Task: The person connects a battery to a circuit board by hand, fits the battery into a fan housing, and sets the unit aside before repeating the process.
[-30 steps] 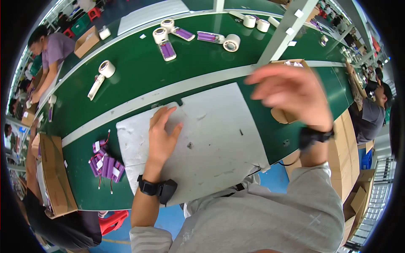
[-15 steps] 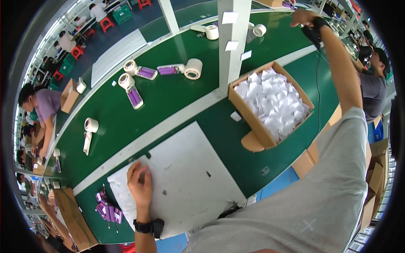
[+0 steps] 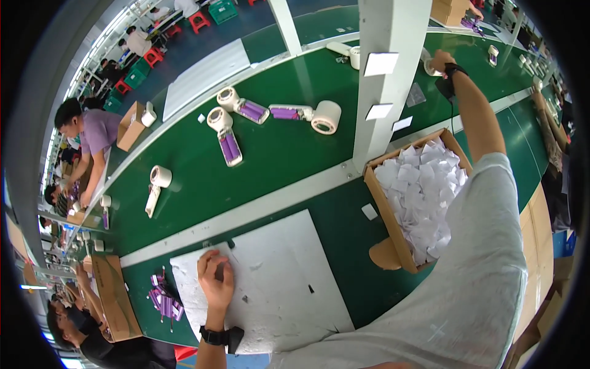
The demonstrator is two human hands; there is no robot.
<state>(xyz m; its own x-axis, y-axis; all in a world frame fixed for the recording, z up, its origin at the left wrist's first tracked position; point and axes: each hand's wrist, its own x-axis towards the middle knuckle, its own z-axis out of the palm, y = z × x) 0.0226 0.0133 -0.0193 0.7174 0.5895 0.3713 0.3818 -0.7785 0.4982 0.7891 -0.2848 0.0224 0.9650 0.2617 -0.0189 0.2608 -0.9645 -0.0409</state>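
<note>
My left hand (image 3: pixel 216 280) rests on a white foam sheet (image 3: pixel 279 264), fingers loosely curved and apart, with nothing in them. At the far right, beyond the white post, my right hand (image 3: pixel 441 61) has its fingers closed over the round head of a white handheld device (image 3: pixel 432 69); the post and fingers hide part of it. Similar devices lie on the green bench: one (image 3: pixel 224 136) and another (image 3: pixel 246 107) with purple cells in their handles, a third (image 3: pixel 322 117) beside them, and one (image 3: pixel 157 184) farther left.
A carton (image 3: pixel 405 246) full of white paper slips stands right of the sheet, near the white post (image 3: pixel 384 80). Purple battery packs (image 3: pixel 165 298) with wires lie left of it. Another carton (image 3: pixel 114 295) is at the left edge. A person in purple (image 3: pixel 98 132) works at far left.
The view has swung to the right. My right hand has moved down and left relative to the bench, onto the white device behind the post. My left hand stays on the foam sheet.
</note>
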